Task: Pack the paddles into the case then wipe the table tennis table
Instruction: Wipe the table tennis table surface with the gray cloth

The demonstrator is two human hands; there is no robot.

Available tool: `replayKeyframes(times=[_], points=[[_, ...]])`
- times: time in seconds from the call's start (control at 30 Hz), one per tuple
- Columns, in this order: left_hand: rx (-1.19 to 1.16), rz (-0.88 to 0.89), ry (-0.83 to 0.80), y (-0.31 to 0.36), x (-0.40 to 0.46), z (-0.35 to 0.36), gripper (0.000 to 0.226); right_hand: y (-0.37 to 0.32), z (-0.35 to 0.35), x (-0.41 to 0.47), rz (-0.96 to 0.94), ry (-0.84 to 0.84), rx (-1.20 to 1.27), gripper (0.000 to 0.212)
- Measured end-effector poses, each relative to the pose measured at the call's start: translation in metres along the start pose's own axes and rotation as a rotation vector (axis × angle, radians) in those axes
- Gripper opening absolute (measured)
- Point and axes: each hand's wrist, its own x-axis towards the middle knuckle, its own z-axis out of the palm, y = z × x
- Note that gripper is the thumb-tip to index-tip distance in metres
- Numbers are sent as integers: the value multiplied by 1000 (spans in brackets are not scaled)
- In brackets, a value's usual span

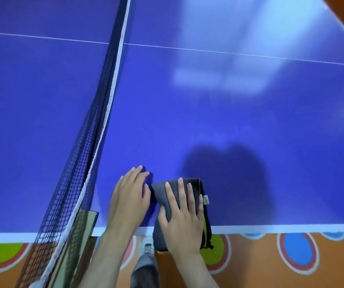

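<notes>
A folded dark grey cloth (160,194) lies at the near edge of the blue table tennis table (229,121), partly hanging over the white edge line. My right hand (182,217) presses flat on the cloth with straight, spread fingers. My left hand (128,196) rests flat on the bare table surface just left of the cloth, fingers straight. No paddles or case are in view.
The black net (96,113) with its white top band runs from the near left to the far middle, held by a clamp post (81,225) at the near edge. Below the table is an orange floor (270,267) with coloured ovals. My shoe (146,245) shows under the edge.
</notes>
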Motion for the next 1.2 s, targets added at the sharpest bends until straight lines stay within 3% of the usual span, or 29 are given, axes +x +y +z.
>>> replayKeyframes(times=[0.2, 0.43, 0.7, 0.9, 1.2], points=[[-55, 28, -14, 4, 25, 2, 46, 5, 1, 86, 5, 27, 14, 70], [-82, 71, 11, -1, 60, 10, 44, 13, 12, 215, 54, 142, 30, 63], [-62, 154, 50, 3, 89, 15, 43, 28, 12, 308, 9, 101, 78, 65], [-38, 164, 76, 13, 66, 20, 43, 34, 15, 286, -50, 107, 87, 67], [-3, 72, 118, 56, -2, 31, 40, 70, -10, 105, -41, 36, 67, 63]])
